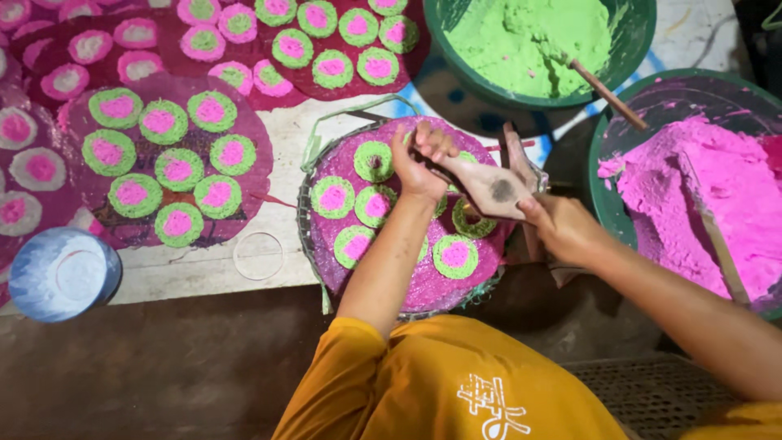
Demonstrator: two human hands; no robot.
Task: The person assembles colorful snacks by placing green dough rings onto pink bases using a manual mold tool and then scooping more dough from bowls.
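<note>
Head view: on the round wire tray [305, 213], lined with a pink sheet, lie green rings with pink centres [332, 197]. The left hand [417, 163] has its grip closed round the tip of a flat brownish scoop [489, 187]; the right hand [562, 228] grips its handle end, fingers wrapped tight. The scoop hovers over the tray's upper middle, apparently tipping filling onto a ring, though what is on it is hidden. The filling step seems in hand; the next move calls for steady aim. Bowls of green powder [538, 41] and pink powder [700, 187] stand near.
</note>
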